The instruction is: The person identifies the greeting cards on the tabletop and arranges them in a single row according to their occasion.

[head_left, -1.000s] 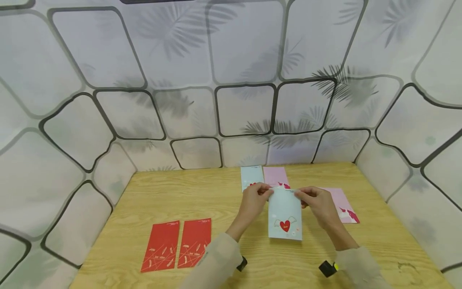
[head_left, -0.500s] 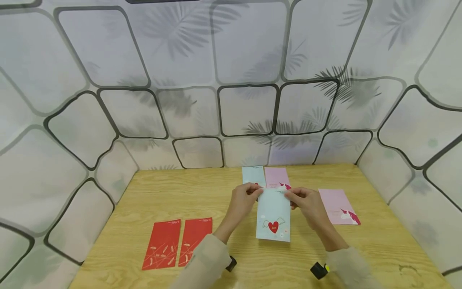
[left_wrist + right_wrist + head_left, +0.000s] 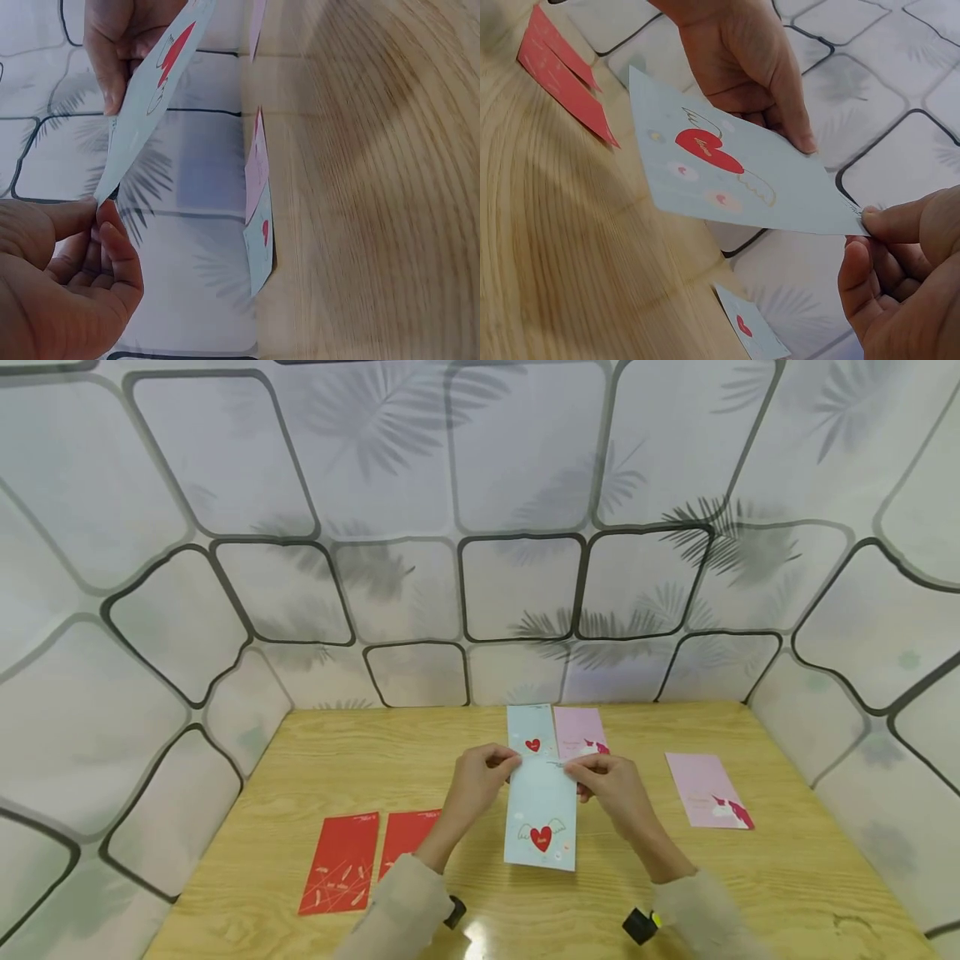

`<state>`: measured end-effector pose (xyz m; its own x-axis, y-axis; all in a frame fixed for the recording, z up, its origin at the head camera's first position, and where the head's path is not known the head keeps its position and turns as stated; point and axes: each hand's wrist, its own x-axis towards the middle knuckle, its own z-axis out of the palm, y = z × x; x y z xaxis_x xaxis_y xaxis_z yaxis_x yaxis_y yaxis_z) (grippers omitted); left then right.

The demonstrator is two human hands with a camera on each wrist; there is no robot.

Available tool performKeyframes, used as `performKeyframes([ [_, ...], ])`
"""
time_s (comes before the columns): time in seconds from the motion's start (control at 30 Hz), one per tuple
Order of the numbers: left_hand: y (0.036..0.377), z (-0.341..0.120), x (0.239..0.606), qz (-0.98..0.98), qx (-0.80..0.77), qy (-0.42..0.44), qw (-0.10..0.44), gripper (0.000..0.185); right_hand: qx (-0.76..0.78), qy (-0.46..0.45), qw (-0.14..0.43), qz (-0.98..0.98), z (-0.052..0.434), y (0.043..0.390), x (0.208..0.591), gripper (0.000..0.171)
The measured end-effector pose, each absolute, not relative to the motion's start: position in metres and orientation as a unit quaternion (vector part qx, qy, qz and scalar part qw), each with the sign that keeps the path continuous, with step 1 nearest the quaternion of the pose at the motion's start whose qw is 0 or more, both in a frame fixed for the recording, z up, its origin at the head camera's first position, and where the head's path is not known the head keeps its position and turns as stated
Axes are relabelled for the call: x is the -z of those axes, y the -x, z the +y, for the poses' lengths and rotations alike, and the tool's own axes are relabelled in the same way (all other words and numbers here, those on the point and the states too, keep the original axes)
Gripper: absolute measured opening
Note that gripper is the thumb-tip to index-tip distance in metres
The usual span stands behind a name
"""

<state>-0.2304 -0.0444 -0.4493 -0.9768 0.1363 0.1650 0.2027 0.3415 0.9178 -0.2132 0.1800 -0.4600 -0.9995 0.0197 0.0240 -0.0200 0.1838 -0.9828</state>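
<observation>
A light blue card (image 3: 540, 810) with a winged red heart hangs between my two hands, tilted above the table. My left hand (image 3: 476, 781) pinches its upper left corner between thumb and fingers. The upper right corner is pinched by my right hand (image 3: 611, 789). In the right wrist view the card (image 3: 727, 172) shows its whole printed face, raised off the wood. Just behind its top edge lies a second light blue card (image 3: 529, 727) with a heart, beside a pink card (image 3: 577, 727) with a unicorn.
Two red cards, one at far left (image 3: 341, 864) and another (image 3: 405, 835) partly hidden by my left forearm, lie on the wooden table (image 3: 360, 743). Another pink card (image 3: 708, 789) lies at the right. A patterned curtain (image 3: 405, 585) stands behind the table.
Both hands have moved left with the light blue card between them. The heart of the light blue card at the back has come into full view.
</observation>
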Motion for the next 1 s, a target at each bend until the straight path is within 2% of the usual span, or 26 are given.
performKeyframes([
  [0.7, 0.217, -0.088, 0.457, -0.841, 0.538, 0.058, 0.021, 0.010, -0.663, 0.007, -0.012, -0.748, 0.130, 0.211, 0.478, 0.011],
  [1.0, 0.207, -0.099, 0.456, -0.849, 0.525, 0.060, 0.017, 0.010, -0.649, -0.001, -0.015, -0.761, 0.117, 0.205, 0.486, 0.015],
])
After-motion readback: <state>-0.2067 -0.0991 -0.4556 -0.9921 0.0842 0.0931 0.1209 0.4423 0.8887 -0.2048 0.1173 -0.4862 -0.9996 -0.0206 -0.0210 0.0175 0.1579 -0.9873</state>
